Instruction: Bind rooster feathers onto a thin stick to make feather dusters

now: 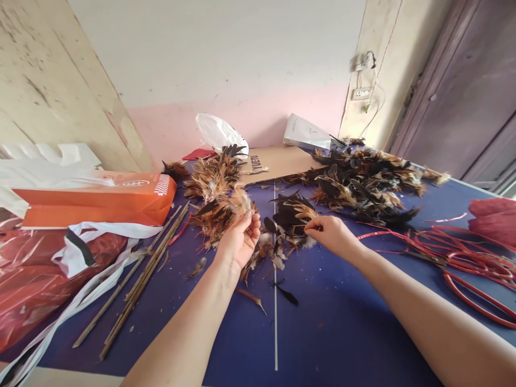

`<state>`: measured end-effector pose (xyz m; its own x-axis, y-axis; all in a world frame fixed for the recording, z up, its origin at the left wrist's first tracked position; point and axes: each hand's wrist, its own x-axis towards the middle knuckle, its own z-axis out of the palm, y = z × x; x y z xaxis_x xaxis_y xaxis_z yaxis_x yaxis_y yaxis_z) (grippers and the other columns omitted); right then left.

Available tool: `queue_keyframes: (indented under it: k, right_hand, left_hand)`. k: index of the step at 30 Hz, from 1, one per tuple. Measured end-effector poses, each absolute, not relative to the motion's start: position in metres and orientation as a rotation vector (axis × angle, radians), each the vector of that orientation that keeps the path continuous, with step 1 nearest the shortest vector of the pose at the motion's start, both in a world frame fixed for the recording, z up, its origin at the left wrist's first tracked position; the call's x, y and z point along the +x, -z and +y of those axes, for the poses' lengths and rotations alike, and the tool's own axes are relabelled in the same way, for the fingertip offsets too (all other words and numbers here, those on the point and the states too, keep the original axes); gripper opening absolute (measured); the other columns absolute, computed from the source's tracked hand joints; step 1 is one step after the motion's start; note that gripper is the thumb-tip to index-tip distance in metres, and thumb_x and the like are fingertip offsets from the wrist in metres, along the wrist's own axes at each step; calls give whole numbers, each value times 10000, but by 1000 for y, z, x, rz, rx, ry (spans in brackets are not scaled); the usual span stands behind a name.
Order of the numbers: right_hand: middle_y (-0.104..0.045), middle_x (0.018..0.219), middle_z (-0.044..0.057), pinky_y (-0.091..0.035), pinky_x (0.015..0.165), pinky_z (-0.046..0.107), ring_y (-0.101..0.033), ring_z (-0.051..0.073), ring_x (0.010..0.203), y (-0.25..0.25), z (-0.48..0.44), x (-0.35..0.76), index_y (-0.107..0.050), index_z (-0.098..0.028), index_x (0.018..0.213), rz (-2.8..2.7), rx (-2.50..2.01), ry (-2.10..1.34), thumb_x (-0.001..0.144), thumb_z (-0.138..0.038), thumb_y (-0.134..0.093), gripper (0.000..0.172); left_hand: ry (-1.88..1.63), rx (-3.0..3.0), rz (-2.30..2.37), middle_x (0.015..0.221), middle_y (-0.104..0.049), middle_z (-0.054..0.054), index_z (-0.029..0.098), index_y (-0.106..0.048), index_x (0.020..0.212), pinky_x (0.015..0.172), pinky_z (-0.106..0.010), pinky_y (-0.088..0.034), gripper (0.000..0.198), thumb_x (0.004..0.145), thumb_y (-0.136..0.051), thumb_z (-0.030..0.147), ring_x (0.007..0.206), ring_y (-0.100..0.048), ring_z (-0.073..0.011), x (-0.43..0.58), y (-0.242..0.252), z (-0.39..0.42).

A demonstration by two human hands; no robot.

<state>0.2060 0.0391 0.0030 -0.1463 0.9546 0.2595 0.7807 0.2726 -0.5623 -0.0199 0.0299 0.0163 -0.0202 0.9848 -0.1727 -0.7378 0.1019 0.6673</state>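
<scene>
My left hand (241,239) is turned partly palm up, its thumb pressed to curled fingers. Pale brown feathers (235,203) stick out beyond its fingertips, in front of a brown and black feather pile. To the right, my right hand (332,235) is closed in a pinch at the edge of a small heap of black and brown feathers (291,212). A brown feather tip shows at its fingers. Between and below the hands lie loose feathers (278,252), among them a single black feather (287,295) on the blue table (322,333).
Thin sticks (141,285) lie at left beside an orange paper bag (97,199) and red plastic (80,269). A larger feather pile (363,183), cardboard (282,161) and a white box (306,132) are behind. Scissors (475,293) and red plastic strips (463,247) lie right.
</scene>
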Motion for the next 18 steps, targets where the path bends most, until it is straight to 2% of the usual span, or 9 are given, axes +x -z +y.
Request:
queue_keyframes:
  k: [3,6,9,14,18]
  right_hand:
    - [-647,806,15,-391,635,245,-565,156,724,3,36,198,-672,-234,799,-2134,-1597,-163,708,-218,-489,205]
    - [-638,859,28,-386,645,249,-569,161,759,6,33,191,-663,-235,798,-2216,-1639,-37,731,-205,-464,212]
    - [-636,797,21,-378,625,243,-563,155,725,5,35,191,-652,-224,724,-2198,-1639,-89,715,-204,-477,176]
    - [-606,627,5,-381,551,235,-545,148,609,3,42,203,-644,-189,687,-2058,-1588,-408,698,-240,-484,168]
    - [-632,751,20,-390,603,243,-561,158,686,3,40,202,-657,-201,770,-2103,-1575,-302,704,-230,-489,182]
  left_hand:
    - [-1463,423,706,666,-626,-27,117,-615,762,451,-136,-456,44,729,-591,101,543,-584,-72,-20,-19,29]
    - [-1431,423,715,661,-624,-29,118,-613,751,437,-135,-445,34,729,-592,103,537,-583,-75,-17,-18,27]
    - [-1403,410,729,663,-623,-31,121,-615,763,428,-135,-438,42,729,-593,110,538,-584,-76,-13,-15,27]
    - [-1374,421,721,678,-626,-29,122,-614,775,430,-129,-435,50,730,-593,116,542,-580,-69,-11,-12,27]
    - [-1366,426,710,677,-624,-27,124,-612,773,427,-126,-431,52,727,-594,108,546,-580,-68,-9,-13,25]
